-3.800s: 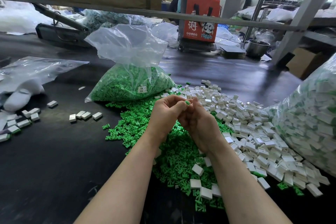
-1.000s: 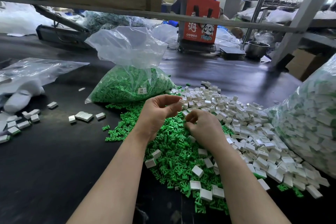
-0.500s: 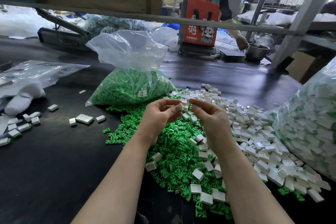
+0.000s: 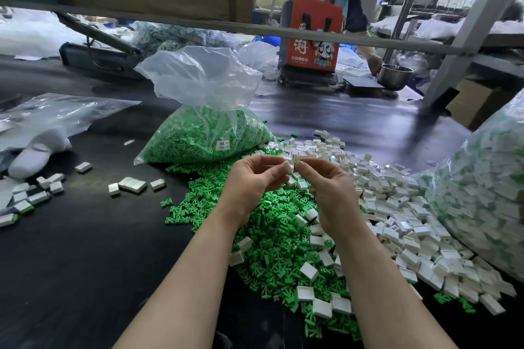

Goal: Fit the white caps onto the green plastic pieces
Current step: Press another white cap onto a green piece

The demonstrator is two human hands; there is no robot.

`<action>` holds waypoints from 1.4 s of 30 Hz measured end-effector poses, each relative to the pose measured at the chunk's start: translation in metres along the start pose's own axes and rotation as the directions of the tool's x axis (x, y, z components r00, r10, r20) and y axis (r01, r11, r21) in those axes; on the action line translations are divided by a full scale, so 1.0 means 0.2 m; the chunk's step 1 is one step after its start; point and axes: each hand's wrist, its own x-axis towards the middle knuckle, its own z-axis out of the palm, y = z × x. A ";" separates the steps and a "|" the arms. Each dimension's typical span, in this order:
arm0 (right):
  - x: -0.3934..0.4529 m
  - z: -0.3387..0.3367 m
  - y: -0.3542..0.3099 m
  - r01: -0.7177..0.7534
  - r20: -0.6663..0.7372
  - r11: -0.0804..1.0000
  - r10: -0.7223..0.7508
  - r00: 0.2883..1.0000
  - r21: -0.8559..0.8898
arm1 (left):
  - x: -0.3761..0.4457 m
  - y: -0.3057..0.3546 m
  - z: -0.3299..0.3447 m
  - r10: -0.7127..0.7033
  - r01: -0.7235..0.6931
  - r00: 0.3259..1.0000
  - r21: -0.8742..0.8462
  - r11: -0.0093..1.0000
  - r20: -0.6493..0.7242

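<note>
Both hands are raised above the piles at mid table. My left hand [image 4: 255,178] pinches a small white cap [image 4: 287,166] at its fingertips. My right hand [image 4: 329,187] pinches a small green plastic piece [image 4: 296,163] right beside the cap; the two parts almost touch. Below the hands lies a loose pile of green pieces [image 4: 272,238] with a few white caps scattered on it. A wide heap of white caps [image 4: 397,201] spreads to the right.
A clear bag of green pieces [image 4: 204,133] stands behind the hands. A large bag of assembled parts [image 4: 487,178] fills the right edge. Finished white pieces [image 4: 131,185] lie at left on the black table [image 4: 85,263]. A person works across the table by a red bag [image 4: 313,37].
One second ago my right hand was down at the piles; it has lifted to meet my left hand, bringing a green piece up to the white cap.
</note>
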 end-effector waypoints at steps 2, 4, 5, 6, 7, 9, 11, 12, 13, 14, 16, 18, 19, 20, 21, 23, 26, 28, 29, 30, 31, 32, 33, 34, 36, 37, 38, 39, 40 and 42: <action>0.00 0.01 0.01 -0.009 -0.003 1.000 0.009 1.000 0.011 | 0.00 0.00 0.00 -0.009 0.009 1.000 0.005 1.000 0.006; 0.00 0.01 0.01 -0.056 0.003 0.996 0.055 0.998 0.074 | 0.00 0.00 0.01 -0.016 0.015 1.000 0.008 1.000 0.007; 0.00 0.00 0.01 -0.078 0.013 0.992 0.077 0.997 0.101 | 0.00 0.00 0.01 -0.019 0.019 1.000 0.007 1.000 0.004; 0.00 0.00 0.00 -0.094 0.022 0.989 0.092 0.996 0.115 | 0.00 0.00 0.01 -0.021 0.021 1.000 0.008 1.000 0.002; 0.00 0.00 0.00 -0.102 0.026 0.987 0.100 0.995 0.126 | 0.00 0.00 0.01 -0.023 0.023 1.000 0.008 1.000 0.001; -0.01 0.01 -0.01 -0.103 0.023 0.983 0.100 0.995 0.153 | 0.00 0.00 0.01 -0.030 0.030 1.000 0.000 1.000 0.003; -0.02 0.01 -0.02 -0.082 0.012 0.981 0.081 0.997 0.175 | 0.00 0.00 0.01 -0.036 0.036 0.999 -0.010 0.999 0.002; -0.02 0.02 -0.02 -0.062 -0.002 0.983 0.064 0.998 0.174 | 0.00 0.00 0.02 -0.035 0.035 0.999 -0.005 0.999 -0.002; -0.02 0.02 -0.02 -0.046 -0.019 0.985 0.049 0.999 0.165 | 0.00 0.00 0.02 -0.031 0.031 0.999 0.010 0.999 -0.008; -0.01 0.02 -0.01 -0.033 -0.037 0.988 0.039 0.999 0.152 | 0.00 -0.01 0.02 -0.026 0.026 1.000 0.027 0.999 -0.014; -0.01 0.02 0.00 -0.013 -0.067 0.993 0.020 0.998 0.115 | 0.00 -0.01 0.02 -0.023 0.024 1.000 0.033 0.999 -0.017; -0.01 0.03 0.01 0.013 -0.085 0.996 -0.006 0.996 0.084 | 0.00 -0.01 0.03 -0.029 0.029 0.999 0.007 1.000 -0.013; -0.01 0.03 0.02 0.026 -0.086 0.997 -0.020 0.996 0.075 | 0.00 -0.01 0.03 -0.028 0.028 0.999 0.004 1.000 -0.015; -0.01 0.03 0.02 0.038 -0.082 0.997 -0.033 0.996 0.068 | 0.00 -0.01 0.03 -0.024 0.024 0.999 0.007 1.000 -0.021; -0.01 0.03 0.02 0.049 -0.080 0.997 -0.044 0.996 0.062 | 0.00 -0.01 0.03 -0.018 0.019 0.999 0.012 1.000 -0.028; -0.01 0.03 0.02 0.063 -0.081 0.996 -0.058 0.995 0.060 | 0.00 -0.01 0.03 -0.011 0.011 0.999 0.016 1.000 -0.036; -0.01 0.02 0.02 0.076 -0.088 0.996 -0.072 0.994 0.049 | 0.00 -0.02 0.03 -0.001 0.001 0.999 0.019 1.000 -0.048; -0.01 0.02 0.02 0.082 -0.090 0.996 -0.079 0.993 0.028 | 0.01 -0.02 0.03 0.018 -0.015 0.998 0.041 0.999 -0.057; -0.01 0.02 0.02 0.084 -0.091 0.996 -0.082 0.992 0.015 | 0.01 -0.03 0.03 0.029 -0.025 0.998 0.055 0.998 -0.060; -0.01 0.02 0.02 0.084 -0.092 0.996 -0.084 0.992 0.005 | 0.01 -0.03 0.03 0.039 -0.035 0.997 0.064 0.997 -0.063; -0.01 0.02 0.02 0.081 -0.094 0.997 -0.080 0.992 0.001 | 0.01 -0.03 0.03 0.049 -0.044 0.997 0.067 0.997 -0.066; -0.01 0.02 0.02 0.072 -0.097 0.997 -0.072 0.993 0.004 | 0.01 -0.03 0.03 0.056 -0.052 0.996 0.063 0.997 -0.068; -0.01 0.02 0.02 0.060 -0.102 0.998 -0.059 0.993 0.014 | 0.01 -0.02 0.03 0.061 -0.057 0.996 0.055 0.997 -0.070; -0.01 0.02 0.02 0.049 -0.108 0.998 -0.045 0.993 0.029 | 0.01 -0.02 0.03 0.064 -0.061 0.995 0.049 0.997 -0.070; -0.01 0.03 0.02 0.033 -0.125 0.998 -0.025 0.992 0.055 | 0.01 -0.02 0.03 0.074 -0.071 0.995 0.051 0.996 -0.066; -0.01 0.03 0.03 0.030 -0.135 0.998 -0.022 0.991 0.058 | 0.01 -0.02 0.03 0.080 -0.076 0.995 0.059 0.995 -0.064; -0.01 0.03 0.03 0.030 -0.141 0.998 -0.022 0.990 0.057 | 0.00 -0.02 0.04 0.085 -0.081 0.994 0.066 0.995 -0.064; -0.01 0.03 0.03 0.032 -0.139 0.998 -0.025 0.990 0.051 | 0.00 -0.02 0.04 0.089 -0.085 0.994 0.070 0.994 -0.065; -0.01 0.03 0.03 0.035 -0.128 0.999 -0.030 0.991 0.041 | 0.00 -0.01 0.04 0.093 -0.088 0.993 0.069 0.994 -0.068; 0.00 0.03 0.03 0.047 -0.096 0.999 -0.045 0.994 0.015 | 0.00 -0.01 0.04 0.105 -0.100 0.992 0.072 0.992 -0.075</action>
